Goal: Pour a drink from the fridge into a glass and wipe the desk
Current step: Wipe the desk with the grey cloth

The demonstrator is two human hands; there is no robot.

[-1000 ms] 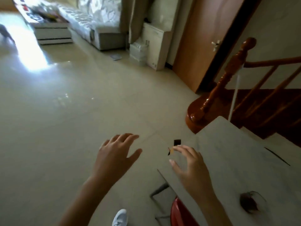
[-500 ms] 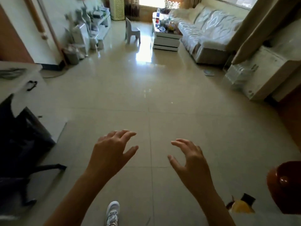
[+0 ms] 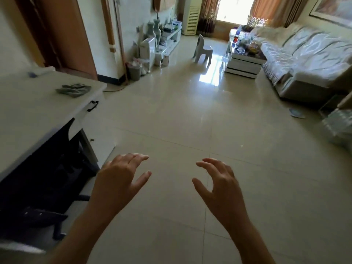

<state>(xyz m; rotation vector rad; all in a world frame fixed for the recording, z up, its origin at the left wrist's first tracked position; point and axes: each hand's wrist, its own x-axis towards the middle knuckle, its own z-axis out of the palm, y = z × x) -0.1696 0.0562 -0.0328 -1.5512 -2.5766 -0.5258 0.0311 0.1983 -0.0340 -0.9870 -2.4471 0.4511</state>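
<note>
My left hand (image 3: 119, 180) and my right hand (image 3: 221, 184) hover side by side over the tiled floor, fingers spread and loosely bent, holding nothing. A white desk (image 3: 28, 119) stands at the left, its near corner just left of my left hand. A crumpled grey cloth (image 3: 73, 89) lies on the desk top near its far edge. No fridge, drink or glass shows in this view.
A dark office chair (image 3: 43, 189) is tucked under the desk. Ahead lie a small white chair (image 3: 202, 49), a cluttered coffee table (image 3: 244, 58) and a pale sofa (image 3: 308, 60) at the right. A bin (image 3: 134, 70) stands by the left wall.
The view has swung left, from the stair post and grey table to the living room and the white desk. Both hands have kept their empty, spread pose in front of me.
</note>
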